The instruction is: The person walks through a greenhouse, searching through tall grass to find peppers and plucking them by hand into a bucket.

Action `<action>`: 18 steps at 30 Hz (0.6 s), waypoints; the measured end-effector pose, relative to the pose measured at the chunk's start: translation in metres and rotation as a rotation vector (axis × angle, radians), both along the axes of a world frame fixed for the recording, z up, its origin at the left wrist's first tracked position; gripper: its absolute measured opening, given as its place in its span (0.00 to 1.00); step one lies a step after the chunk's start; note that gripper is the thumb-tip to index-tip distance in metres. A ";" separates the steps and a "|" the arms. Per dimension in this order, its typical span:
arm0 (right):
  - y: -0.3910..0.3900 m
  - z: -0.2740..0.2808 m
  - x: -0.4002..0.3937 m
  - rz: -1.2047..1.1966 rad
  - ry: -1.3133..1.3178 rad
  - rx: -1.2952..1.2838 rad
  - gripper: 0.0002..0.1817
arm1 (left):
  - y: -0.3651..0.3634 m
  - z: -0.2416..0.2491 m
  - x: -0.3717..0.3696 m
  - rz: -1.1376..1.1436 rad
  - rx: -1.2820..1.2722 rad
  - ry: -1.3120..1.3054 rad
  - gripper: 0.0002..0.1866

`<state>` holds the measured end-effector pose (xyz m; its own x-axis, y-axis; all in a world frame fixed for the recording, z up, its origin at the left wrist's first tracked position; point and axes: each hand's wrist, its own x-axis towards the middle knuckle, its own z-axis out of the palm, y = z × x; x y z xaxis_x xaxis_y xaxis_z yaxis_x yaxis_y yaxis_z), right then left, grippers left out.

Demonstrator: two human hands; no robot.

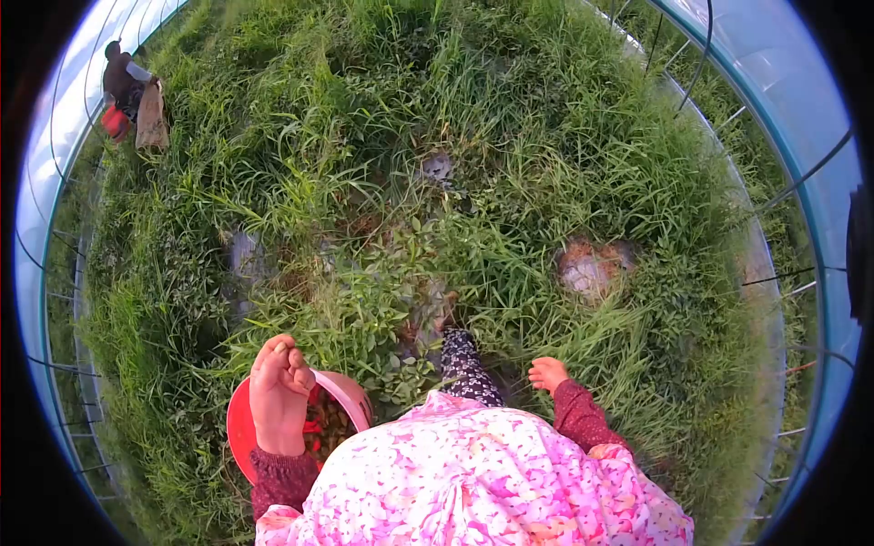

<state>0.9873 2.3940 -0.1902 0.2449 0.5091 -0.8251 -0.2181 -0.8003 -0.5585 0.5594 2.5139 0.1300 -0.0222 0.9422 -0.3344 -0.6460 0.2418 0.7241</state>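
Note:
My left hand is raised in front of a red-pink bucket, its fingers curled in toward the palm. Whatever those fingers hold, if anything, I cannot tell. Inside the bucket lies a mix of red and brownish-green pieces, partly covered by my forearm and the pink floral garment. Out to the right, my right hand hangs low over the grass with its fingers extended and nothing in them. Between my hands, leafy plants grow among the grass near my forward leg.
Dense tall grass covers the ground, with patches of plastic sheet showing through. At upper left a person stands beside a red container and a tan sack. Curved tunnel frames line both sides.

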 end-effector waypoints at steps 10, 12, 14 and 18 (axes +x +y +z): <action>0.031 0.014 0.134 -0.044 -0.122 -0.485 0.11 | 0.174 -0.019 0.018 0.121 -0.137 0.045 0.08; 0.068 0.014 0.158 -0.039 -0.249 -0.530 0.11 | 0.189 -0.014 0.012 0.176 -0.106 -0.043 0.09; 0.168 0.022 0.168 -0.080 -0.337 -0.310 0.13 | 0.202 -0.010 0.005 0.205 -0.088 -0.075 0.09; 0.399 0.075 0.105 0.064 -0.261 0.196 0.13 | 0.237 0.003 -0.010 0.242 -0.018 -0.066 0.08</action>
<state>1.0923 2.7931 -0.1151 0.3973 0.6731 -0.6237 -0.0001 -0.6796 -0.7335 0.5492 2.7509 0.1328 -0.2238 0.9058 -0.3597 -0.7327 0.0870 0.6750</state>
